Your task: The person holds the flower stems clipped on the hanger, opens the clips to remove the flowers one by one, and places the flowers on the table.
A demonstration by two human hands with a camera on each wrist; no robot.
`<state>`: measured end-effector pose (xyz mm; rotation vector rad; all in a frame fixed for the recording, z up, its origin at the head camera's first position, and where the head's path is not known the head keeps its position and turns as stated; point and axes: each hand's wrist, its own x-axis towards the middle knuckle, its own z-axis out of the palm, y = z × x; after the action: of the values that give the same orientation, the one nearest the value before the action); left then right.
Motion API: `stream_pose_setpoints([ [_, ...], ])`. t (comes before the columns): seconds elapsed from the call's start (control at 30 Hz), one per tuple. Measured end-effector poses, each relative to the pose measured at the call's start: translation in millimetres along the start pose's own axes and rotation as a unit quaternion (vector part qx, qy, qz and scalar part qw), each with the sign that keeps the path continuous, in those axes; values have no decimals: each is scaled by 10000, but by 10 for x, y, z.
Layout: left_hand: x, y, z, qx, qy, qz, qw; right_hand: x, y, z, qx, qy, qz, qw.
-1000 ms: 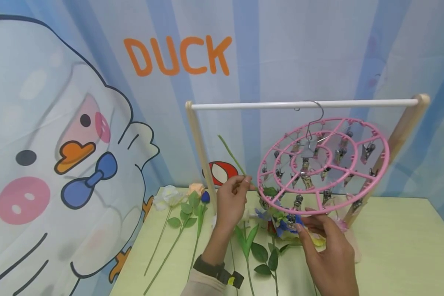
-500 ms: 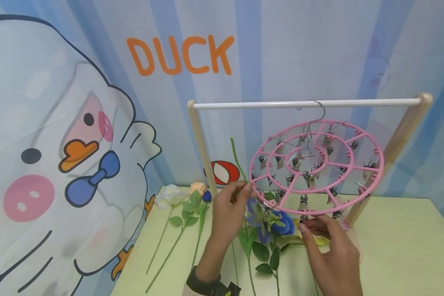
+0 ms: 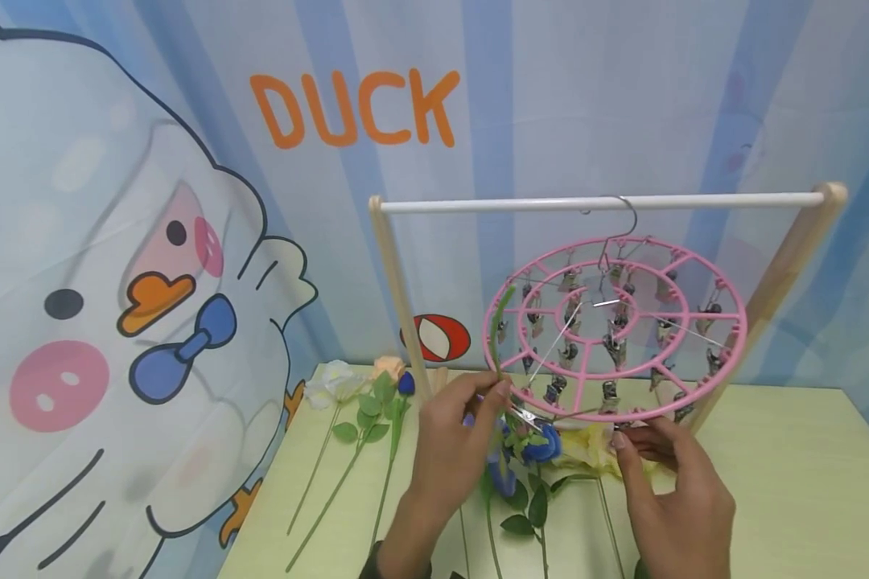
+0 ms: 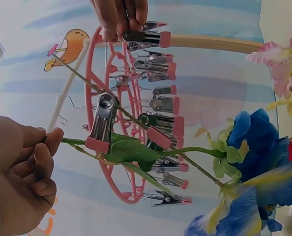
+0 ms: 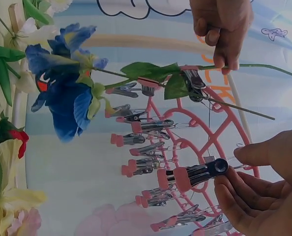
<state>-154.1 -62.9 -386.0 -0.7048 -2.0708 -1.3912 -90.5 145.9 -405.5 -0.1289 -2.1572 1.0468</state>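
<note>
A pink round clip hanger (image 3: 582,376) with several metal clips hangs by its hook from the white bar (image 3: 478,207). My left hand (image 3: 456,438) pinches the green stem of an artificial blue rose (image 4: 254,140), which hangs head down with its leaves (image 4: 131,150) beside a clip (image 4: 104,118). A blue iris (image 5: 62,46) hangs next to the rose, its thin stem crossing the same clip. At the hanger's near rim, my right hand (image 3: 681,494) holds thumb and fingers around the edge, at the end of another clip (image 5: 215,167).
Wooden posts (image 3: 398,297) carry the bar on a pale yellow table (image 3: 782,482). On the left lie a white flower (image 3: 329,386), a peach flower (image 3: 388,368) and a small blue bud (image 3: 405,383). Yellow flowers (image 3: 586,449) lie beneath the hanger.
The hanger has turned, its near rim moving right with my right hand. My left hand has moved right and down with the rose, bringing the stem in front of the hanger's left rim.
</note>
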Motion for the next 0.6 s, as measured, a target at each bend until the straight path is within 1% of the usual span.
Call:
stream_pose_setpoints([
  [0.07,-25,58,-2,164,-30,151,9997,3,5,-20,-15,71,57,10000],
  [0.13,-52,112,5,362,-20,426,9984,8,11,-43,-25,168,81,9998],
  [0.2,-83,168,11,613,42,712,9956,13,15,-67,4,263,98,9996],
  [0.27,-115,225,15,911,142,996,9907,18,15,-92,36,357,113,9993],
  [0.4,-174,336,18,1375,312,1572,9775,29,9,-150,105,529,180,9984],
  [0.47,-194,385,25,1483,344,1895,9700,38,2,-188,126,636,221,9976],
  [0.6,-226,456,48,1678,405,2527,9520,50,-28,-269,288,835,235,9958],
])
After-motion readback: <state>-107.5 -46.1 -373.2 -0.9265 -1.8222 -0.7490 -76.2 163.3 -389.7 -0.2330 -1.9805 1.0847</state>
